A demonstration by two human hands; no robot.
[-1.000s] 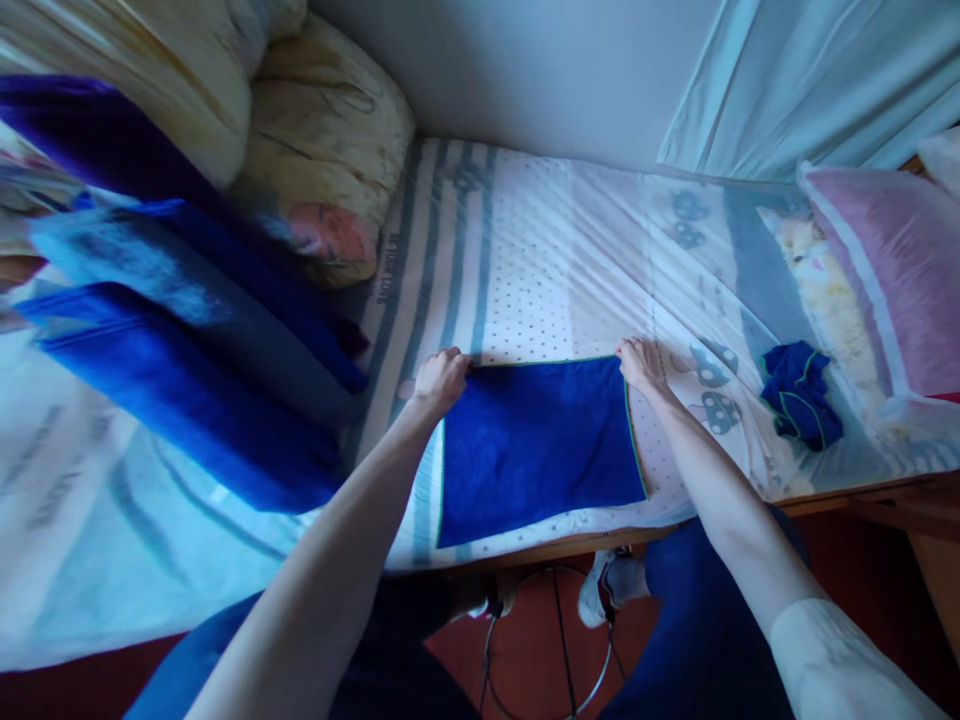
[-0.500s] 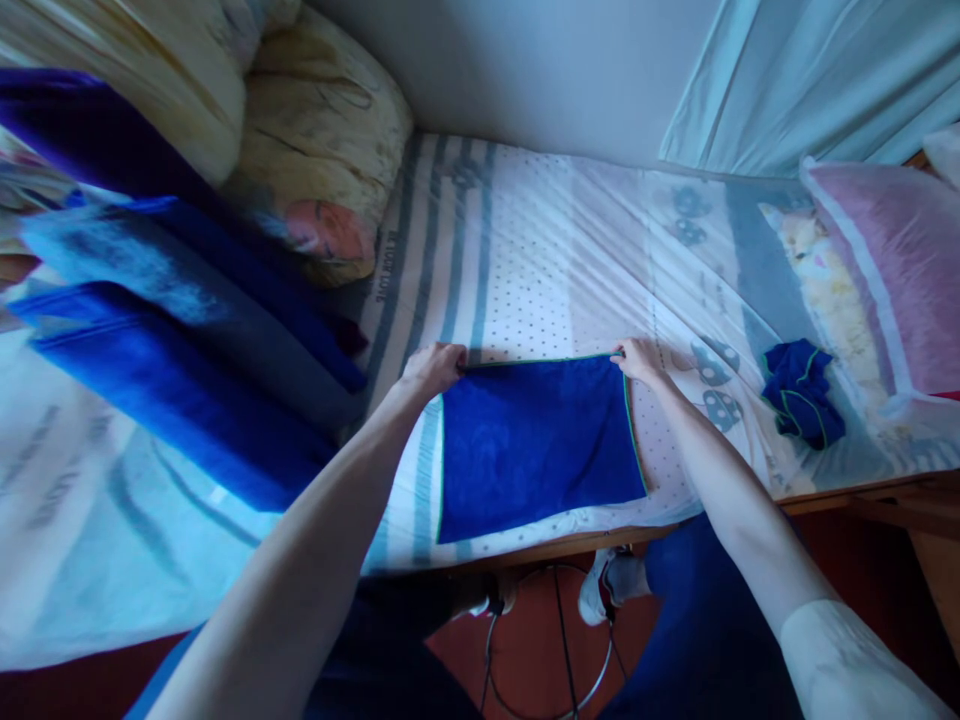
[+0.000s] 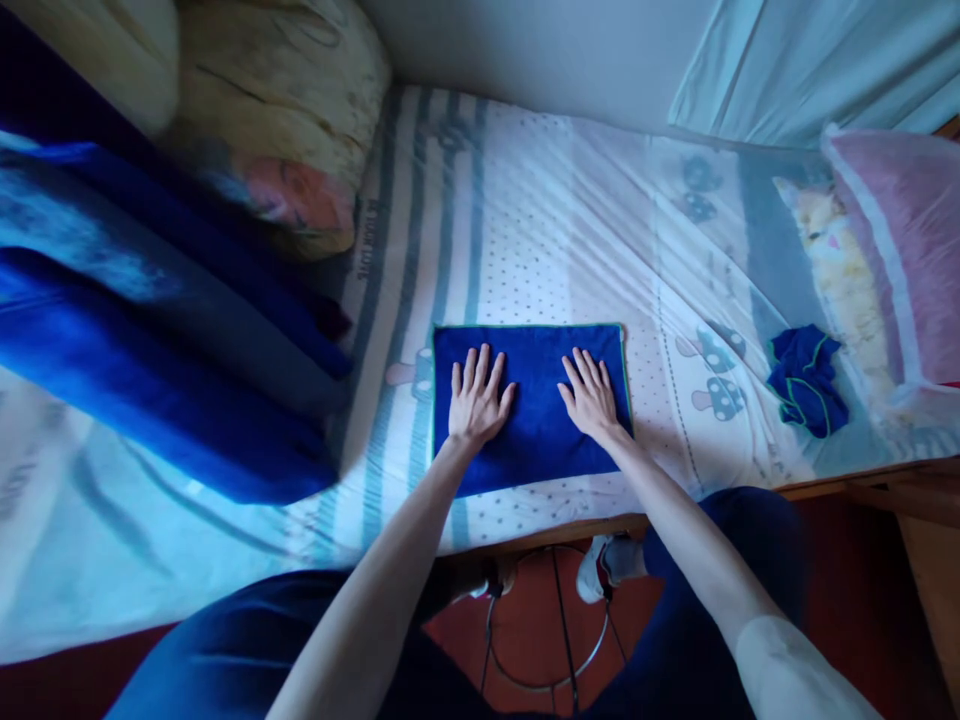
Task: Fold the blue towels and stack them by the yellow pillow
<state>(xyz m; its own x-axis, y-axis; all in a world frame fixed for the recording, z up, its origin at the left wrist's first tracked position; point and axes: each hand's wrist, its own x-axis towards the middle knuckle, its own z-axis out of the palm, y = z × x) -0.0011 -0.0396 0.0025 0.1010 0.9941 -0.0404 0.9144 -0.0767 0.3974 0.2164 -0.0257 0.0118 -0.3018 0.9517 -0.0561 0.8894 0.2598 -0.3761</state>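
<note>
A blue cloth (image 3: 525, 440) with thin green edging lies flat on the bed in front of me. My left hand (image 3: 478, 398) rests palm down on its left part, fingers spread. On the cloth's right part lies my right hand (image 3: 591, 395), also flat with its fingers apart. Neither hand grips anything. A second blue cloth (image 3: 806, 380) with green edging sits crumpled on the bed to the right.
Blue and dark hanging fabrics (image 3: 172, 360) take up the left side. Behind them stands a yellowish stuffed bag (image 3: 300, 120). A pink pillow (image 3: 911, 250) and a cat-shaped cushion (image 3: 840, 270) are at the right on the patterned bed sheet (image 3: 555, 230). Near my feet is a metal ring frame (image 3: 525, 685).
Both hands have let go of the cloth's far corners and now press flat on it. The cloth has shifted slightly away from the bed's front edge.
</note>
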